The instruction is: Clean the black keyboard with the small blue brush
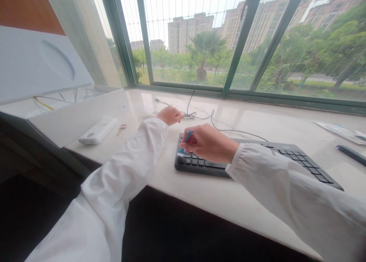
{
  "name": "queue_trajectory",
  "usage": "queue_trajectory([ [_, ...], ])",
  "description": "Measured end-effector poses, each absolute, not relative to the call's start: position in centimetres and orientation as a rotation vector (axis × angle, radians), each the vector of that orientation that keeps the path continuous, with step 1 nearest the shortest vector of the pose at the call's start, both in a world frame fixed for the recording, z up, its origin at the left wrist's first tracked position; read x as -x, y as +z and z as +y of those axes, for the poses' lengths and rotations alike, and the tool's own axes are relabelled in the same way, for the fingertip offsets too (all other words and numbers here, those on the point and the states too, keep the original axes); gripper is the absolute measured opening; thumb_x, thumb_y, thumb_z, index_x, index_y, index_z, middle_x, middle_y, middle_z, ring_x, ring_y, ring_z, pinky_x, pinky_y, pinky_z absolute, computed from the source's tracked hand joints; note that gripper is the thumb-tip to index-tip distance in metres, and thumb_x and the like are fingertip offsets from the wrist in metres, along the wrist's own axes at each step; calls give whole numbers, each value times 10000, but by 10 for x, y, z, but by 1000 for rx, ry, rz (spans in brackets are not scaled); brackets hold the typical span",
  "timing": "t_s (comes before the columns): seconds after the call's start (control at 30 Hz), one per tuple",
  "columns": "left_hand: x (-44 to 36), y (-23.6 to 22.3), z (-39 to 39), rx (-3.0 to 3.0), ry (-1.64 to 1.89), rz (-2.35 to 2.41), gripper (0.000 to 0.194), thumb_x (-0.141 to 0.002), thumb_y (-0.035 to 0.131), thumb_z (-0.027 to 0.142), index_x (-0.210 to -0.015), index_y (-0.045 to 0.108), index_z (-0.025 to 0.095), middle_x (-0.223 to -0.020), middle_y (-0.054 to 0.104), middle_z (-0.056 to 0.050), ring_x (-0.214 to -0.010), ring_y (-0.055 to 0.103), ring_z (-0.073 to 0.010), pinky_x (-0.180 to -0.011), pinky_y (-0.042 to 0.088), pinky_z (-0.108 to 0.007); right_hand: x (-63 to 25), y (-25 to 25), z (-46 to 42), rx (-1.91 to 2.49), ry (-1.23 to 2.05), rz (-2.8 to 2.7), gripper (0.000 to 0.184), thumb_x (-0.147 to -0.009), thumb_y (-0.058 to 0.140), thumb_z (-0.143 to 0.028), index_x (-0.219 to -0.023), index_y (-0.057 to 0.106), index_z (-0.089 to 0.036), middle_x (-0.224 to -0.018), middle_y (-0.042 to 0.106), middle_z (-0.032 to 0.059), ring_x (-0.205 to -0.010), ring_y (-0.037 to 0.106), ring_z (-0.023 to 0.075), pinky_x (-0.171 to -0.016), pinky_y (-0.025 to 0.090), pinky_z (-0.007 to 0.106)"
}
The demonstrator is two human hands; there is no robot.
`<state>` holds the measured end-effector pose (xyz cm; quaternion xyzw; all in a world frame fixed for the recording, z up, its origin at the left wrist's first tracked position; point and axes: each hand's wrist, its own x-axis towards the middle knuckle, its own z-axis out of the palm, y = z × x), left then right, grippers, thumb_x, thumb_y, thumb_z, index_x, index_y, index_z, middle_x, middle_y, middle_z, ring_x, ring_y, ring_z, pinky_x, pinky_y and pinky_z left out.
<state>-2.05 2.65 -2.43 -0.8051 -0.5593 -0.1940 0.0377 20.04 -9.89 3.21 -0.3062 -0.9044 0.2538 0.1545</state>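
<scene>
A black keyboard [286, 153] lies on a pale stone window ledge [217, 193]. My right hand [210, 143] rests over the keyboard's left end, closed on a small blue brush [184, 144] whose bristles touch the keys. My left hand [170, 115] sits just beyond the keyboard's far left corner, fingers curled on the bundled black cable [197, 115] of the keyboard. Both arms wear white sleeves.
A white power bank [98, 130] and a small reddish object [121, 129] lie on the ledge at left, next to an open white box [77, 117] holding cables. A dark flat object [351, 154] and a plastic packet [340, 131] lie at far right. The window frame runs behind.
</scene>
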Motion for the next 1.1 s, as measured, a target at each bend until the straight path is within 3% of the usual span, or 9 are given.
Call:
queue_trajectory([
  [0.27, 18, -23, 26, 2466, -606, -1730, 422, -890, 482, 366, -577, 715, 206, -530, 619, -17, -555, 536, -155, -611, 383, -295, -200, 33, -103, 849, 697, -2600, 145, -858, 623, -209, -714, 638, -204, -654, 706, -13, -638, 642, 140, -614, 438, 261],
  [0.6, 19, -24, 27, 2457, -608, -1732, 419, -880, 479, 397, -611, 738, 208, -489, 579, -17, -543, 522, -155, -606, 391, -288, -209, 19, -99, 838, 1029, -2424, 94, -855, 628, -259, -789, 640, -193, -735, 735, 5, -671, 670, 136, -651, 492, 257],
  [0.87, 19, -23, 28, 2444, -603, -1745, 413, -883, 488, 396, -615, 747, 217, -492, 583, -15, -541, 536, -160, -600, 388, -290, -222, -2, -91, 848, 1227, -2263, 249, -834, 662, -426, -811, 608, -185, -753, 727, 28, -654, 628, 140, -616, 483, 264],
  [1.1, 20, -24, 28, 2450, -585, -1742, 424, -891, 484, 403, -616, 745, 212, -492, 581, -12, -535, 530, -154, -596, 385, -284, -229, 0, -90, 825, 1210, -2348, 281, -849, 636, -464, -835, 616, -184, -763, 718, 38, -698, 650, 154, -660, 502, 279],
])
